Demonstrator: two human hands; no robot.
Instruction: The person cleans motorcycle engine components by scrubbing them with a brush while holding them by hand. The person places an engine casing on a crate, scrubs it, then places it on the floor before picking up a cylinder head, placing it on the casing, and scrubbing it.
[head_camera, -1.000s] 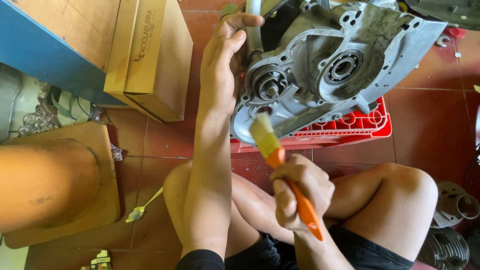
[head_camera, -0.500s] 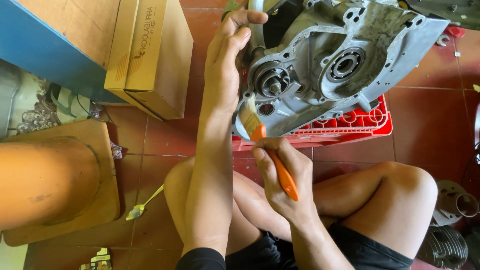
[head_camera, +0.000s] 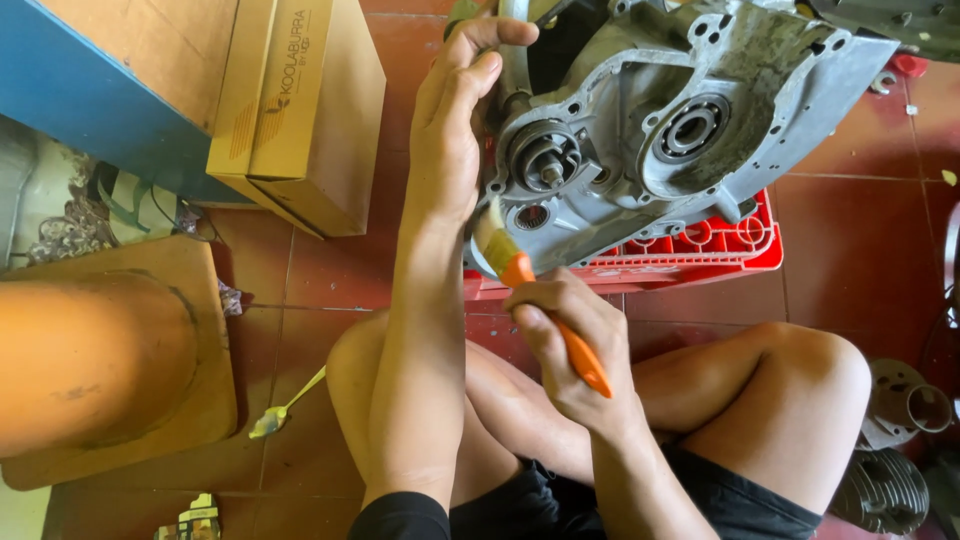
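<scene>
Far on the left, a round orange pot (head_camera: 90, 365) is sitting on a wooden board (head_camera: 215, 330). Behind it, a long brown cardboard box (head_camera: 300, 110) is lying on the red tile floor (head_camera: 860, 260). A small spoon (head_camera: 285, 408) is lying on the tiles near the person's knee.

The left hand (head_camera: 450, 130) is reaching up and holding the edge of a big grey metal engine case (head_camera: 680, 130), with the fingers curling around its rim. The case is standing tilted on a red plastic crate (head_camera: 720, 250), right in front of the person's crossed legs.

The right hand (head_camera: 570, 340) is squeezing tight around an orange-handled paintbrush (head_camera: 545, 300). The brush hairs are touching the lower left part of the engine case, just below a round bearing.

Far right, a dark ribbed metal cylinder (head_camera: 885, 490) is sitting on the floor.
</scene>
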